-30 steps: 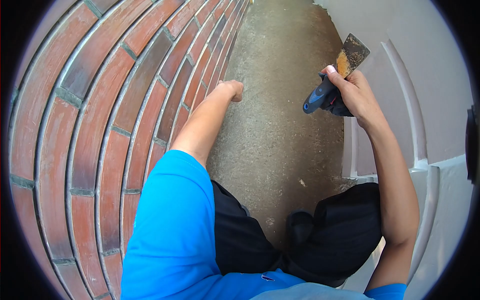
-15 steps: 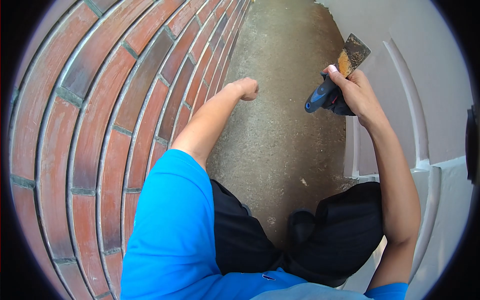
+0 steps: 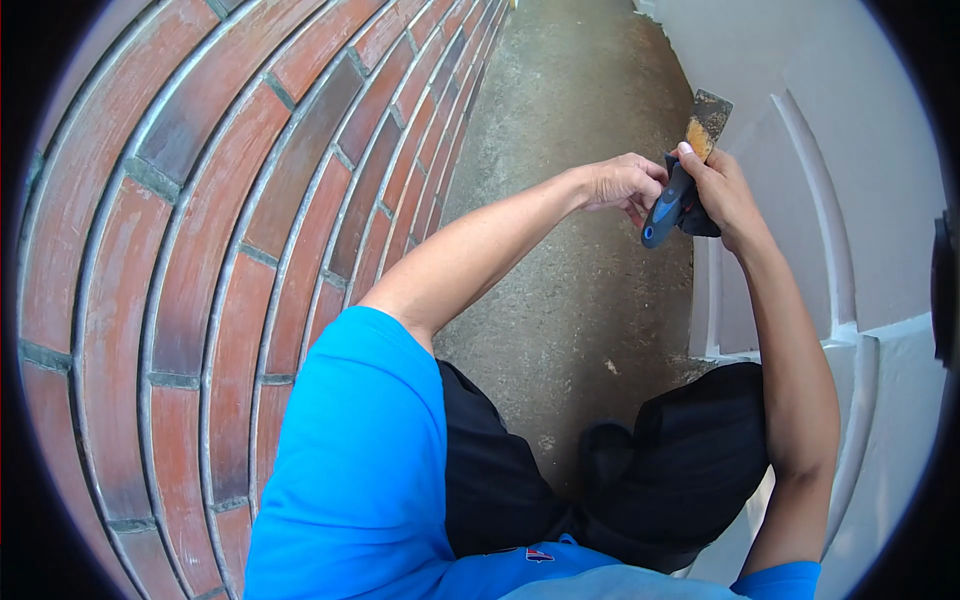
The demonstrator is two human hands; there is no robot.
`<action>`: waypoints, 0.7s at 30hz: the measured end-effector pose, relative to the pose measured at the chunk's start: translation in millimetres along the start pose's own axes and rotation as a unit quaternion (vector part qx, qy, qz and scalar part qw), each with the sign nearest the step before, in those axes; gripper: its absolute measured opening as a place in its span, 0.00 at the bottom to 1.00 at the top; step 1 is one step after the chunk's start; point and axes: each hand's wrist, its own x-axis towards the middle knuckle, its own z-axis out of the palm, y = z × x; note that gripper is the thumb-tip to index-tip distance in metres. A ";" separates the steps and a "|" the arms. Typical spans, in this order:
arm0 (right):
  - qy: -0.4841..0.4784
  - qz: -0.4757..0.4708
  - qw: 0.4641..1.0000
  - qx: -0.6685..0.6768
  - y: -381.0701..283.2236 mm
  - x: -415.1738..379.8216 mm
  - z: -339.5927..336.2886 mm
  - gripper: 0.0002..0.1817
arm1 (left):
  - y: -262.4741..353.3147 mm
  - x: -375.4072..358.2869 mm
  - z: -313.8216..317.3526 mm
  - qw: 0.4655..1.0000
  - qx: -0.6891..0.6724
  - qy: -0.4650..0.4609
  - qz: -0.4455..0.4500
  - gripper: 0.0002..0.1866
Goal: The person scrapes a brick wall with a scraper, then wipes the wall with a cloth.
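Observation:
My right hand (image 3: 728,195) is closed around a putty knife (image 3: 661,213) with a blue and black handle. Its stained metal blade (image 3: 710,112) points up and away from me. Bunched under the handle in the same hand is a dark item (image 3: 699,219), perhaps cloth or a glove. My left hand (image 3: 625,184) is beside the handle, its fingers curled in against it; what they pinch, if anything, is hidden.
A red brick wall (image 3: 240,220) with grey joints rises along the left. On the right stands a pale wall (image 3: 870,200) with raised moulding. Between them runs a rough concrete floor (image 3: 540,300), and my knees in black trousers (image 3: 690,450) are bent over it.
My left hand has moved right, from beside the brick wall to the putty knife handle. My right hand has shifted slightly down and right, with the putty knife turned more upright.

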 end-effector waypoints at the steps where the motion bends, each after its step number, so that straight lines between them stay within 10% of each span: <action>1: 0.000 0.006 1.000 -0.005 -0.5 0.0 0.4 0.22 | 3.9 -4.2 2.8 1.000 -0.022 -0.008 0.003 0.23; 15: 0.051 -0.026 0.997 0.049 -10.5 26.0 32.6 0.23 | 7.7 -16.7 -25.8 0.974 -0.001 0.223 0.046 0.10; 21: 0.038 -0.035 0.968 0.246 -45.5 12.3 64.5 0.18 | 8.5 -43.0 -71.7 0.865 0.152 0.455 -0.147 0.20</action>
